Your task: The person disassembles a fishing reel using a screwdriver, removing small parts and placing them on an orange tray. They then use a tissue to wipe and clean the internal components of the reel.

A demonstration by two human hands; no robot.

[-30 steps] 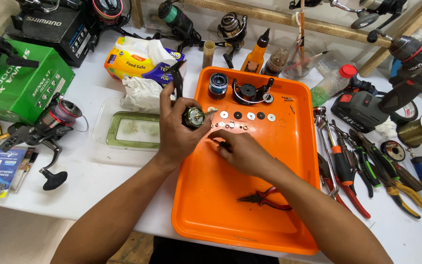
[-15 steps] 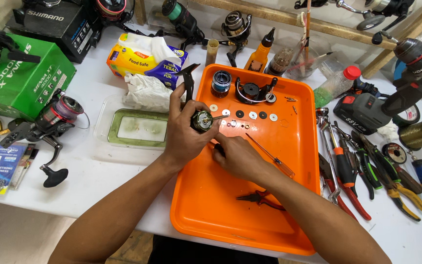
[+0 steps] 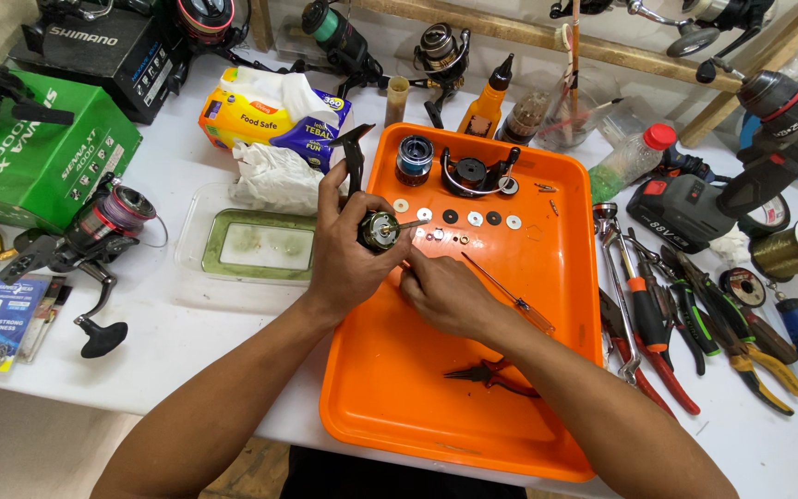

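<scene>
Reel body (image 3: 379, 230) gripped in left hand (image 3: 348, 249) over orange tray (image 3: 399, 388) holding washers (image 3: 475, 219); right hand (image 3: 445, 294) closed.

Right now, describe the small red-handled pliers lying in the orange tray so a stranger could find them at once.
Start at the big orange plastic tray in the middle of the white table. Look at its near part, just beside the right forearm: the small red-handled pliers lie flat there. They lie apart from the washers and reel parts in the tray's far end.

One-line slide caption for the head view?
Left hand holds a fishing reel body over the orange tray; right hand beside it.
</scene>
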